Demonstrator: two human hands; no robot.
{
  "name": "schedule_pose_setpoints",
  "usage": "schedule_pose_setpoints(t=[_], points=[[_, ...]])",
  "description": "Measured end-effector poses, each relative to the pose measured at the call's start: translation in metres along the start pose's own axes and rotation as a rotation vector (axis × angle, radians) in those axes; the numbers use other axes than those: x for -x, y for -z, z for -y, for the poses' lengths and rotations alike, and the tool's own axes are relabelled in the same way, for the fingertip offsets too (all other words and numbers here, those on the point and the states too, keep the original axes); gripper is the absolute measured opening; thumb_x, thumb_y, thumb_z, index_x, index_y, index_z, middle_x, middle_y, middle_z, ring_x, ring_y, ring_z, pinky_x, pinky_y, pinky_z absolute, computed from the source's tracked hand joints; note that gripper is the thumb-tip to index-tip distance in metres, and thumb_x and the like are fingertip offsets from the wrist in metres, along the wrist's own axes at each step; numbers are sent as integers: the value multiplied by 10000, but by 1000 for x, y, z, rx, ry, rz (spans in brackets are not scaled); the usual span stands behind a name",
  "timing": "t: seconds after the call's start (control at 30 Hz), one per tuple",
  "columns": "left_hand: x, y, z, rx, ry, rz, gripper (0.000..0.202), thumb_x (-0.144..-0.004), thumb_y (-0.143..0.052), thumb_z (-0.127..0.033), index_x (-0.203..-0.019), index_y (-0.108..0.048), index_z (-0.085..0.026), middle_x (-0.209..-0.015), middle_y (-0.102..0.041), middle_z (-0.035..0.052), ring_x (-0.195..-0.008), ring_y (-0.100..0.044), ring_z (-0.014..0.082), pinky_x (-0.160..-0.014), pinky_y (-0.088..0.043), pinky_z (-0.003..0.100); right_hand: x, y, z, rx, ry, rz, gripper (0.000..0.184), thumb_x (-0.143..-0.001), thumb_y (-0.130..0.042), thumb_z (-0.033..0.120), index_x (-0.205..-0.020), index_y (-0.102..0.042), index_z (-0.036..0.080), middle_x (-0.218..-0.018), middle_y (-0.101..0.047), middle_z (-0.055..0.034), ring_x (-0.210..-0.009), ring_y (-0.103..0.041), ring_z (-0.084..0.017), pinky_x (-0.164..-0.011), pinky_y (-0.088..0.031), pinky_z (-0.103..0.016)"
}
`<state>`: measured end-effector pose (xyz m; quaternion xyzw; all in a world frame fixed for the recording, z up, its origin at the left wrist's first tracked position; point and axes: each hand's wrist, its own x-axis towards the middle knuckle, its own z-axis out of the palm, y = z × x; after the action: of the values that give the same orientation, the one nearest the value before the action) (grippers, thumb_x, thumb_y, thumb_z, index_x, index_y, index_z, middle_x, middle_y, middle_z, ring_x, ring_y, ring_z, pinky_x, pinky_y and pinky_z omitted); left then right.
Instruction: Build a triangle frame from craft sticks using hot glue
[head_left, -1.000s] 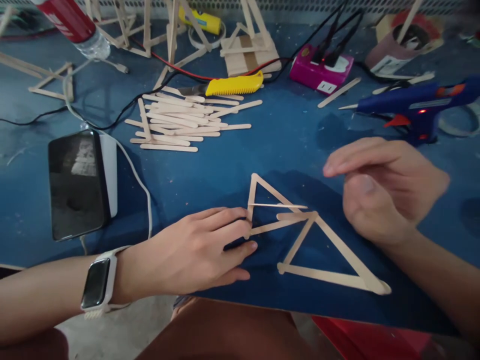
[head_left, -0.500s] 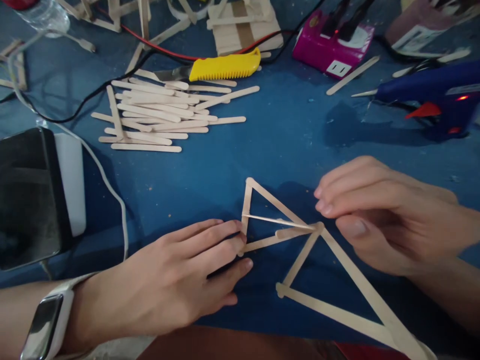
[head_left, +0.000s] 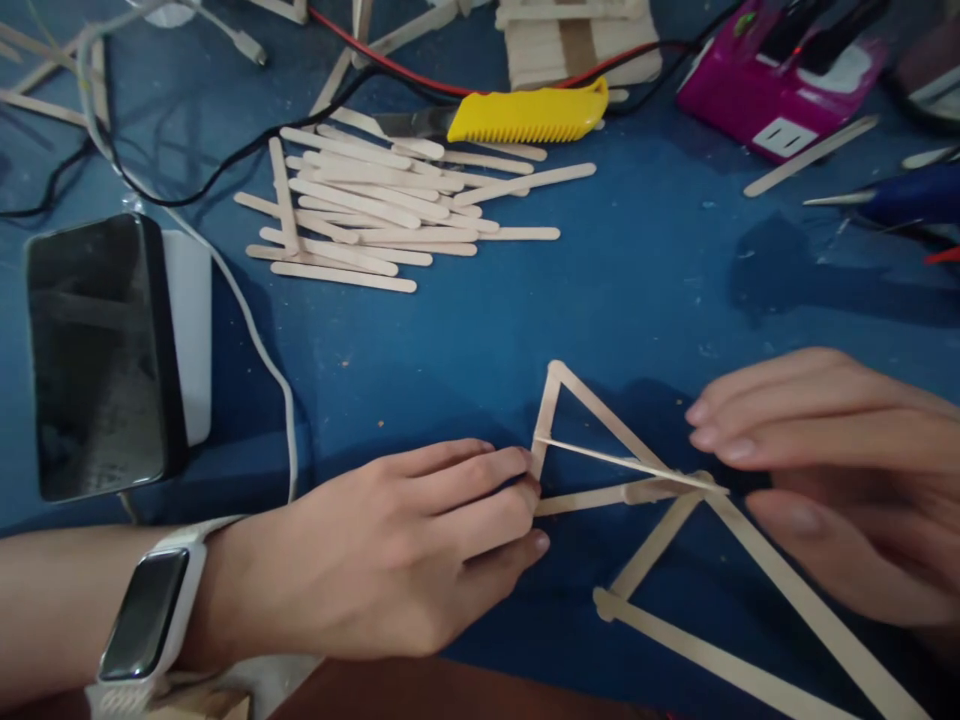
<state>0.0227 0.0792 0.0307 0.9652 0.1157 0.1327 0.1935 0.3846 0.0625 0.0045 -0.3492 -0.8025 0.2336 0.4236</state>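
Thin stick [head_left: 615,458] shifted over triangles' joint [head_left: 704,479], hands [head_left: 397,545] [head_left: 832,450] either side

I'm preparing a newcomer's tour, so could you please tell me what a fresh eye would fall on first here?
Probably the yellow knife at top centre, beside the loose sticks, then the purple socket box at upper right. Next might come the stick frame, lower down, with the left hand touching its left end and the right hand open beside its middle joint.
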Motion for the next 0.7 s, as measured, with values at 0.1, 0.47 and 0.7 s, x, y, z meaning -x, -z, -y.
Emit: schedule_pose_setpoints(t=[0.1, 0.47, 0.7], points=[[-1, 0, 0, -7, -12, -8, 351, -1291, -575, -189, -1374, -916, -200, -1455, -910, 67, -1477, -849, 256, -1313, -714, 418, -3, -1, 2, -41, -35, 92, 458, -919, -918, 150, -1359, -869, 264, -1060, -912, -69, -972, -894, -332, -745, -740, -504], [-11, -10, -2, 27, 23, -160, 251, -1264, -679, -178, -1142, -894, -132, -1166, -921, 50, -1217, -931, 280, -1040, -783, 418, -8, -7, -4, -215, -85, 149, 297, -1066, -962, 367, -1322, -852, 262, -1110, -902, -61, -1007, -891, -277, -852, -754, -433], [-14, -10, -2, 11, 40, -176, 300, -1277, -660, -185, -1049, -850, -141, -1100, -917, 43, -1161, -938, 258, -988, -750, 379, -9, -10, -6, -233, -125, 111, 236, -1080, -959, 436, -1292, -910, 343, -1058, -911, -26, -949, -888, -273, -814, -733, -429]])
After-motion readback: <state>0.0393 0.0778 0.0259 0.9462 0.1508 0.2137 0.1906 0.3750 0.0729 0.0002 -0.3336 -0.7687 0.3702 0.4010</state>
